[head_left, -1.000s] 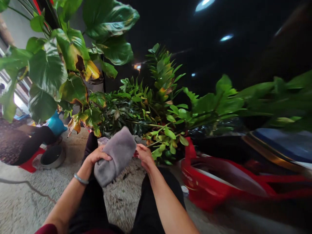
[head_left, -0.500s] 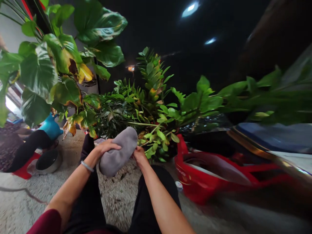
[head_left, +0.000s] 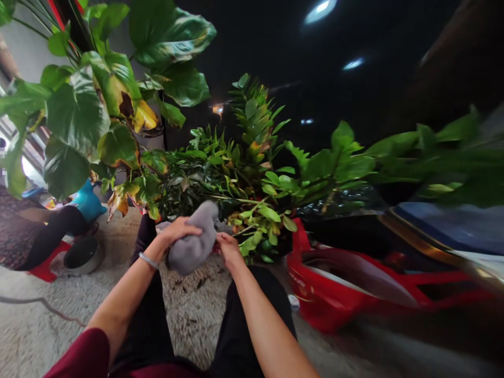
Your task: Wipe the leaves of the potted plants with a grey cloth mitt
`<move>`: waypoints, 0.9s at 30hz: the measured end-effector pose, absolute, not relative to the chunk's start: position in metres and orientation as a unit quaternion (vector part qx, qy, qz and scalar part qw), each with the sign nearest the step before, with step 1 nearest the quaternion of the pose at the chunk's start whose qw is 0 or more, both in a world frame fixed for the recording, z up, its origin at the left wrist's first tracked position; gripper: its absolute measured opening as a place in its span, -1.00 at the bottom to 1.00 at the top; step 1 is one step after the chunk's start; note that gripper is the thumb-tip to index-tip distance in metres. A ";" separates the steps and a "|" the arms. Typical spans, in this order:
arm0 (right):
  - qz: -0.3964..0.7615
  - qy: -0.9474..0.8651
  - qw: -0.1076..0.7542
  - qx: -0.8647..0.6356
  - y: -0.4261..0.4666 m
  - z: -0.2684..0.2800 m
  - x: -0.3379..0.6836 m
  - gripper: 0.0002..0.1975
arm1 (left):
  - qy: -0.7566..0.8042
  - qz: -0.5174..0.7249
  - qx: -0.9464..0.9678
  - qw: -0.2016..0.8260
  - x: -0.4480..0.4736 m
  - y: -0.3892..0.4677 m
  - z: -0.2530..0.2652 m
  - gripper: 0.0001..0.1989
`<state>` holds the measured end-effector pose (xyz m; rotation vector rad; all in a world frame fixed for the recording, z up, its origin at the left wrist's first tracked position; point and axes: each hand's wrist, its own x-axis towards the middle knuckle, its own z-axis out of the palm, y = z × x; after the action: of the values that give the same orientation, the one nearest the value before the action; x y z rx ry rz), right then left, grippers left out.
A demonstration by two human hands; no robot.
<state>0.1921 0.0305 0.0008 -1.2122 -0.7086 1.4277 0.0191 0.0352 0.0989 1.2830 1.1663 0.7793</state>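
Over black trousers (head_left: 252, 320) at the bottom of the frame, the left hand (head_left: 180, 231), with a pale bracelet (head_left: 148, 261) at its wrist, has its grip closed over a gray plush fabric piece (head_left: 192, 251), tilted just below the frame's center. The right hand (head_left: 230, 251) is beside the piece's right edge, fingers curled; whether its grip pinches anything cannot be told. A red bag (head_left: 331, 310) gapes at lower right. Farther off at left, a dark-lined pot (head_left: 84, 261) stands near a red stool (head_left: 48, 266). Broad-leaved foliage (head_left: 76, 113) fills the upper left.
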 end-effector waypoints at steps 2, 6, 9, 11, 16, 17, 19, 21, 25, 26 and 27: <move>0.603 -0.300 0.531 -0.514 0.032 -0.001 0.192 -0.85 | 0.506 0.283 0.534 0.615 -0.005 0.011 0.085 -0.65; 0.597 -0.303 0.528 -0.522 0.034 -0.004 0.191 -0.86 | 0.447 0.286 0.531 0.661 -0.035 -0.014 0.107 -0.62; 0.590 -0.303 0.535 -0.524 0.034 -0.003 0.189 -0.83 | 0.413 0.417 0.518 0.622 -0.025 0.002 0.138 -0.53; 0.586 -0.302 0.539 -0.524 0.032 -0.002 0.188 -0.80 | 0.399 0.492 0.503 0.588 -0.011 0.020 0.144 -0.48; 0.583 -0.290 0.542 -0.532 0.030 -0.001 0.189 -0.83 | 0.497 0.408 0.553 0.529 0.003 0.025 0.096 -0.62; 0.584 -0.286 0.541 -0.534 0.030 -0.001 0.189 -0.84 | 0.520 0.361 0.564 0.531 -0.001 0.016 0.085 -0.66; 0.586 -0.282 0.538 -0.536 0.030 -0.002 0.190 -0.85 | 0.526 0.307 0.555 0.567 -0.016 -0.004 0.074 -0.67; 0.591 -0.282 0.537 -0.532 0.029 -0.001 0.191 -0.85 | 0.500 0.313 0.531 0.608 -0.034 -0.021 0.083 -0.62; 0.593 -0.284 0.549 -0.517 0.027 0.004 0.191 -0.83 | 0.466 0.508 0.458 0.561 -0.072 -0.011 0.130 -0.60; 0.593 -0.283 0.552 -0.513 0.027 0.005 0.190 -0.79 | 0.466 0.559 0.432 0.533 -0.080 0.000 0.138 -0.60; 0.592 -0.283 0.556 -0.510 0.026 0.007 0.189 -0.75 | 0.469 0.603 0.405 0.502 -0.086 0.012 0.141 -0.61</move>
<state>0.1891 0.0264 0.0066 -1.2041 -0.6682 1.3991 -0.0862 0.0120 0.1414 0.9791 1.1338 1.4574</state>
